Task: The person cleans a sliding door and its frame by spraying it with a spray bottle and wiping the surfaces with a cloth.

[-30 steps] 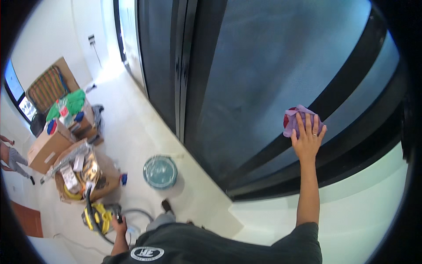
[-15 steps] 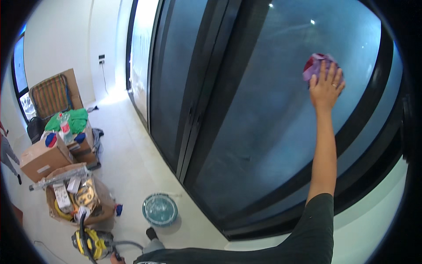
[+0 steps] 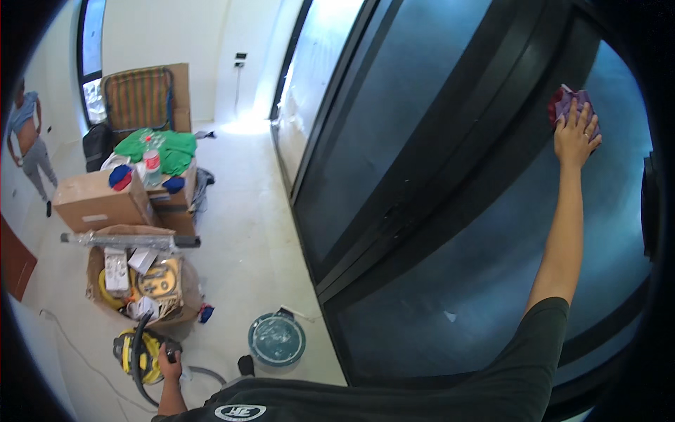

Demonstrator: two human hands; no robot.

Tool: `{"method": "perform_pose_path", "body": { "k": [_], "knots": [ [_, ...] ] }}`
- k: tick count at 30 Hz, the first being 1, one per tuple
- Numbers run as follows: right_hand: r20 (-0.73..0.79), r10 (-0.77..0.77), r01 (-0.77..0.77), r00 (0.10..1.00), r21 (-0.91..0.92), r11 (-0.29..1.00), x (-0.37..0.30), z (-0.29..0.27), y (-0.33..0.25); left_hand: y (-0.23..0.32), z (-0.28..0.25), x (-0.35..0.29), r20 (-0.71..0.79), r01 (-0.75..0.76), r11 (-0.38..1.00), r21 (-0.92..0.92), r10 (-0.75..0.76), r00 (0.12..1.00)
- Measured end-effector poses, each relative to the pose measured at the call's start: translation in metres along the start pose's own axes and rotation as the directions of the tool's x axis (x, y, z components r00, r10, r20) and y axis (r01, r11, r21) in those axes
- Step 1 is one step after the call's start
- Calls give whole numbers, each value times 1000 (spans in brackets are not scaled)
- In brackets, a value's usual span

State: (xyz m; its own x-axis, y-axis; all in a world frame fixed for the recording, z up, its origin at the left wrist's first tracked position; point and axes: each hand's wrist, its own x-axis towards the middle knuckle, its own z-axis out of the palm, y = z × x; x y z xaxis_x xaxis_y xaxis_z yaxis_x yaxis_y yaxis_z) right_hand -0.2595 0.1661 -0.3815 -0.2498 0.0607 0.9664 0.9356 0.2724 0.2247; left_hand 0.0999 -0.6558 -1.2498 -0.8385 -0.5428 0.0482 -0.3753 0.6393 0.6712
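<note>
My right hand [image 3: 576,133] is raised high on the right, fingers spread over a bunched purple and red cloth [image 3: 562,107], pressing it against the dark glass door [image 3: 464,302] close to its black frame. Low on the left, my left hand [image 3: 169,364] is closed round a small black-topped object [image 3: 173,349] with a pale, see-through part below it. It looks like a spray bottle, but most of it is hidden. Right behind that hand stands a yellow and black vacuum cleaner [image 3: 143,355] with a dark hose.
A teal round tub lid or basin [image 3: 277,339] lies on the floor by the door. Left of it, an open carton [image 3: 184,292] holds tools and boxes. Farther back are more cartons [image 3: 98,200], a green cloth [image 3: 176,149], a bottle [image 3: 151,165] and a striped folding chair [image 3: 137,98]. Another person [image 3: 35,133] stands far left.
My right hand and the cloth have moved across the glass toward the frame between the panes. My view has swung left; my left hand and its black-topped object have risen into fuller view.
</note>
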Motion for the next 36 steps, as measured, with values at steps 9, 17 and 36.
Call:
{"method": "perform_pose_path", "body": {
  "k": [9, 17, 36],
  "knots": [
    [10, -522, 512, 853, 173, 841, -303, 44, -114, 112, -67, -54, -28, 39, 977, -207, -46, 999],
    [57, -988, -62, 145, 997, 48, -624, -39, -146, 78, -149, -160, -141, 281, 959, -48, -285, 948],
    [-402, -860, -931, -313, -49, 361, -726, -588, -525, -16, -124, -108, -364, 476, 706, -525, -692, 624]
  ]
}}
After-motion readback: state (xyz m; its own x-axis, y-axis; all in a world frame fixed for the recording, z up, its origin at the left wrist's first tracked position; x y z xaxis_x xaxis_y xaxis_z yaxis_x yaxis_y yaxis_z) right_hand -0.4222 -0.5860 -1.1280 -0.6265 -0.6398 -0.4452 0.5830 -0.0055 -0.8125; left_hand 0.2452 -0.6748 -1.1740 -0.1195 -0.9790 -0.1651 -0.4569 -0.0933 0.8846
